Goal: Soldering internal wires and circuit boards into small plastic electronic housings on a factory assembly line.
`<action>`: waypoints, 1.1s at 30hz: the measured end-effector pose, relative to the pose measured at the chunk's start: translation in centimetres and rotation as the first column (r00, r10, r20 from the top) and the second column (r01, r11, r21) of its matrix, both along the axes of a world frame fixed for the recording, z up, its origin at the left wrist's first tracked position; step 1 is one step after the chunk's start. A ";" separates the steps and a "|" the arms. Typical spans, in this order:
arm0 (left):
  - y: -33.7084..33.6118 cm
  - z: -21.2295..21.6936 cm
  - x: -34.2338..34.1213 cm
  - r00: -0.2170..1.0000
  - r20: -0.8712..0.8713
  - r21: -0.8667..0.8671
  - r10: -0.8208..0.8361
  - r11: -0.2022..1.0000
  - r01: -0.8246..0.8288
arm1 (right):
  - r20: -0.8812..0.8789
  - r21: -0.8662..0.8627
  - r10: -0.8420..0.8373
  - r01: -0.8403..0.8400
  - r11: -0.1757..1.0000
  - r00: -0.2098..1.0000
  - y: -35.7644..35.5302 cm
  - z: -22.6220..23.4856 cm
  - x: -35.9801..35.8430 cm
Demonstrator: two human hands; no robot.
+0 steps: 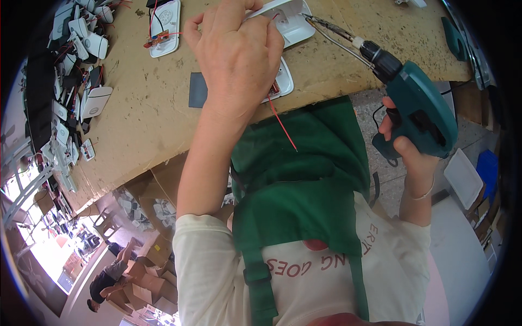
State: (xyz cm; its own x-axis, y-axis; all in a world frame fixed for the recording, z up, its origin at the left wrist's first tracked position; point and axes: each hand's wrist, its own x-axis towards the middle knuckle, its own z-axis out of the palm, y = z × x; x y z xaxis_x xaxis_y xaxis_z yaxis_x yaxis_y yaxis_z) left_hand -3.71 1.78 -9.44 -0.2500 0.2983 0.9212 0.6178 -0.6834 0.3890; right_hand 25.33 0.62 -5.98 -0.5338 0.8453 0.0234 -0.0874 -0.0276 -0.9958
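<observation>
My right hand point(409, 146) grips a teal pistol-shaped soldering gun point(423, 106) by its handle. Its metal tip and a thin solder feed tube reach into a white plastic shell point(296, 27) at the far middle of the table. The shell is tilted, and the fingers of my left hand point(236, 60) are closed on its left edge; the fingertips are partly hidden. Under that wrist lies another white shell point(284, 81), partly covered, with a small circuit board and a red wire point(283, 125) hanging over the table edge. Beside my left hand lies a dark grey square piece point(197, 90).
To the left, an open white shell point(165, 32) carries a circuit board point(159, 38) with red wires. Many white housings point(98, 100) are heaped along the table's left side. A green apron point(304, 146) covers my lap at the table edge. A person point(111, 274) bends over cardboard boxes point(142, 288) beyond.
</observation>
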 end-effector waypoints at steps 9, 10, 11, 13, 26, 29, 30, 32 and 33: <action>-2.1 3.3 0.5 0.805 -0.541 -0.408 0.242 0.762 -0.503 | 0.073 0.036 -0.025 0.022 0.999 0.997 -0.2 0.9 -1.7; -2.0 3.3 0.5 0.800 -0.548 -0.396 0.246 0.765 -0.507 | 0.074 0.036 -0.024 0.022 0.999 0.997 -0.2 0.8 -1.6; -1.9 3.2 0.6 0.794 -0.554 -0.385 0.250 0.769 -0.511 | 0.112 0.062 -0.020 0.013 0.998 0.994 -0.1 0.7 -1.4; -1.8 3.0 0.6 0.812 -0.534 -0.409 0.238 0.767 -0.494 | 0.150 0.089 -0.016 0.003 0.996 0.989 0.0 0.7 -1.3; -1.6 3.4 1.2 0.848 -0.488 -0.441 0.206 0.780 -0.443 | 0.221 0.077 -0.020 0.003 0.997 0.975 -0.3 1.0 -1.4; -1.7 4.0 1.2 0.878 -0.439 -0.459 0.190 0.793 -0.401 | 0.202 0.090 -0.023 0.005 0.996 0.979 -0.4 1.9 -1.9; -1.7 4.0 1.2 0.878 -0.438 -0.461 0.190 0.791 -0.402 | 0.181 0.095 -0.030 0.012 0.995 0.983 -0.4 1.9 -2.1; -1.5 3.9 1.2 0.886 -0.434 -0.469 0.161 0.800 -0.375 | 0.171 0.088 -0.042 0.027 0.996 0.984 -0.3 1.8 -2.2; -0.9 3.0 1.1 0.886 -0.434 -0.469 0.164 0.798 -0.378 | 0.159 0.081 -0.052 0.039 0.996 0.986 -0.3 1.8 -2.3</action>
